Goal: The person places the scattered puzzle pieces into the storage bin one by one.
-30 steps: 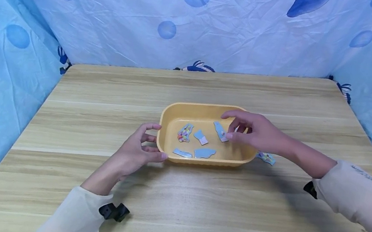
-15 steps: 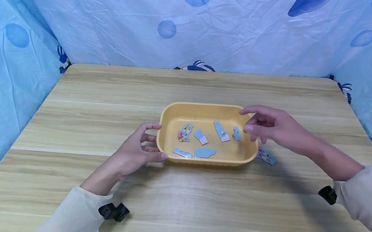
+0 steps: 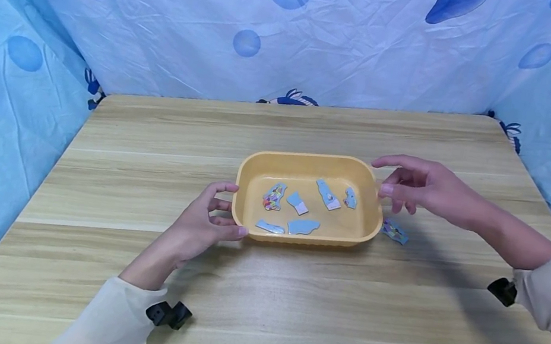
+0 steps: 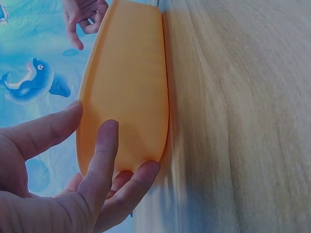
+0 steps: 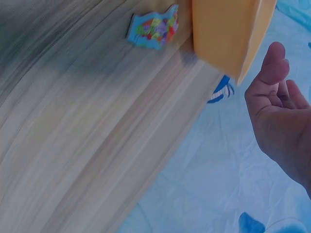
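Observation:
A yellow plastic tray [image 3: 332, 224] stands on the table, with several flat, irregular light-blue puzzle pieces lying apart on its floor. One multicoloured puzzle piece [image 3: 274, 196] is at the left inside it. My left hand [image 3: 200, 224] holds the tray's left end, thumb at the near corner and curved fingers along the outer wall. In the left wrist view its fingertips touch the yellow side. Just past the right rim hovers my right hand [image 3: 426, 190], loosely bent and holding nothing. Below it, another multicoloured puzzle piece [image 3: 394, 232] lies on the wood beside the tray, also seen in the right wrist view.
The wood-grain table [image 3: 285, 318] spreads around the tray on every side. Blue printed cloth [image 3: 168, 29] hangs behind the table and at both sides. Black wrist devices [image 3: 169, 314] sit at the sleeve cuffs.
My right hand has left the tray's interior, moving right past its rim. A small blue puzzle piece it covered now shows at the tray's right. Left hand and tray stay put.

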Tool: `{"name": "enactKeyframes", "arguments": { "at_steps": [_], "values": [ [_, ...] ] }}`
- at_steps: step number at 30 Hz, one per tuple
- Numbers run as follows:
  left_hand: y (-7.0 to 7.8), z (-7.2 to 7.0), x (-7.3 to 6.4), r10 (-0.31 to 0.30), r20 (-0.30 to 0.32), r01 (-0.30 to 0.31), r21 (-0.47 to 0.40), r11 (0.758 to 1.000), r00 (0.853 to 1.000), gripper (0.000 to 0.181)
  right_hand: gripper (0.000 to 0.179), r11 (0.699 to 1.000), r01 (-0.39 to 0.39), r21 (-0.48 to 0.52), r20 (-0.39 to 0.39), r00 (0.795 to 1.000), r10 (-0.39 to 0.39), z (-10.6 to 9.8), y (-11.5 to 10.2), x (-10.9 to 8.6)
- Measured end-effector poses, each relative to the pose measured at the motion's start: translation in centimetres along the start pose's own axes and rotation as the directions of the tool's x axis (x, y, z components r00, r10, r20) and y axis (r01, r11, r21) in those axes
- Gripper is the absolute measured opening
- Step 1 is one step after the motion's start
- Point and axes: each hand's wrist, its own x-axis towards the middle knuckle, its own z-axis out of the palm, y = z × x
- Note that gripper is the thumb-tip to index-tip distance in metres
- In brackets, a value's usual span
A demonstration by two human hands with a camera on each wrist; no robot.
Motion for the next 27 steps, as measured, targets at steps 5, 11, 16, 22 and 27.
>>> {"name": "enactKeyframes", "arguments": {
  "at_steps": [5, 11, 16, 22, 27],
  "values": [
    [0.0, 0.0, 0.0, 0.001, 0.000, -0.001, 0.002, 1.000, 1.000, 0.083, 0.049, 1.000, 0.003, -0.027, -0.007, 1.000, -0.004, -1.1, 1.4, -0.5],
    [-0.1, 0.0, 0.0, 0.005, 0.004, -0.005, 0.002, 1.000, 1.000, 0.083, 0.053, 1.000, 0.002, -0.025, -0.016, 1.000, -0.003, -2.2, 3.4, -1.1],
    [-0.2, 0.0, 0.0, 0.005, 0.006, -0.005, 0.003, 1.000, 1.000, 0.084, 0.056, 0.998, -0.051, -0.038, -0.033, 0.998, 0.050, -2.8, 4.4, -1.5],
    [-0.1, 0.1, 0.0, 0.006, 0.004, -0.006, 0.004, 1.000, 1.000, 0.084, 0.061, 0.992, -0.111, -0.068, -0.027, 0.994, 0.109, -2.9, 5.5, -1.7],
    [-0.1, 0.1, 0.0, 0.007, 0.004, -0.007, 0.002, 1.000, 1.000, 0.085, 0.066, 0.989, -0.069, -0.132, 0.029, 0.997, 0.073, -2.6, 6.6, -1.7]
  ]
}}
